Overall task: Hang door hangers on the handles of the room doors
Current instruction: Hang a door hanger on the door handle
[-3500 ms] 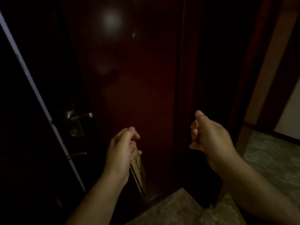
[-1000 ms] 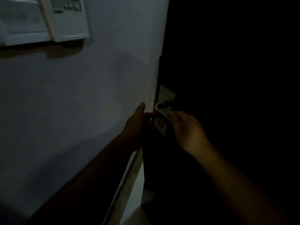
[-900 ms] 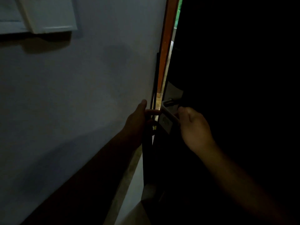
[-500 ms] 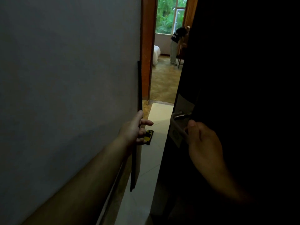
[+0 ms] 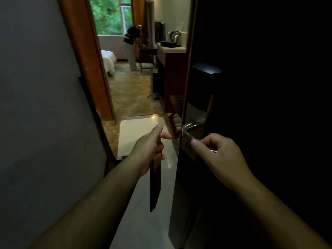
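The right hand (image 5: 221,155) pinches the door hanger (image 5: 187,147) between thumb and forefinger. We judge this is to seat it on the lever handle (image 5: 193,124), at the opening edge of the door (image 5: 251,51). The left hand (image 5: 149,148) grips a stack of spare hangers (image 5: 155,186), hanging edge-on, likely kept for later doors. The hanger's hook is lost in shadow — whether it rings the lever we cannot tell — and its print is unreadable.

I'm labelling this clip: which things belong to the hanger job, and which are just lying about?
Job: door, door handle, hanger at the handle, pinched by the right hand, spare hangers gripped in the left hand.
Lying about: kettle, bed, chair, person near the window.
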Demonstrator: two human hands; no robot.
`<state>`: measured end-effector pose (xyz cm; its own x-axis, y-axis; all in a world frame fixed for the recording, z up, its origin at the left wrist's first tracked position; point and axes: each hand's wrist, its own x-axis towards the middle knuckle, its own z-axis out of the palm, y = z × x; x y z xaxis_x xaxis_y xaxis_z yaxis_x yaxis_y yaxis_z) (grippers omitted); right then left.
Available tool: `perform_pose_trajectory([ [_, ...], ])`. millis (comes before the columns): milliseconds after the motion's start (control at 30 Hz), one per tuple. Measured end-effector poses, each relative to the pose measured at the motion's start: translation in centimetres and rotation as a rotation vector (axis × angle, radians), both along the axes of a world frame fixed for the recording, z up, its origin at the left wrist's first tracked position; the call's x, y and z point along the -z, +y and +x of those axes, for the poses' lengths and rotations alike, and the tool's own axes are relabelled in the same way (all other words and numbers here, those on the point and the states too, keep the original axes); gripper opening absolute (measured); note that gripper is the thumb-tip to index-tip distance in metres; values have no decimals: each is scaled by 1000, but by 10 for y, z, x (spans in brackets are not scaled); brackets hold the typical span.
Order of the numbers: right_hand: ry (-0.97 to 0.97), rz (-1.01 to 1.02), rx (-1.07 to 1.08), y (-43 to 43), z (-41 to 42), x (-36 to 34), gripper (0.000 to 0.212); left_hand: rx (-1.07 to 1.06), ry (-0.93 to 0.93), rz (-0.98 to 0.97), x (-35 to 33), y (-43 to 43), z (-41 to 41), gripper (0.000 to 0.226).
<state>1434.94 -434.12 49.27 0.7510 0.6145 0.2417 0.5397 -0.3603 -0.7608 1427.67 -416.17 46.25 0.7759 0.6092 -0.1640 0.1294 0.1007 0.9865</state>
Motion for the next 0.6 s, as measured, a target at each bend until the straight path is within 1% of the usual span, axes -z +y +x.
perform_pose_trajectory([
  [33, -9, -27, 9, -1, 8, -2, 12, 31, -10, 12, -1, 3, 12, 50],
  [67, -33, -51, 33, -1, 16, -3, 9, 71, -23, 13, -2, 6, 25, 49],
  [167, -97, -73, 171, 2, 40, -2, 13, 219, -39, 9, 1, 23, 64, 47],
  [333, -85, -73, 404, 5, 64, -1, 8, 437, 10, 26, 3, 48, 124, 48],
  [467, -70, -33, 568, 0, 86, -3, 7, 565, 43, 94, 3, 47, 170, 50],
  [600, -62, -34, 674, -4, 110, -3, 7, 680, 35, 174, 4, 35, 209, 55],
])
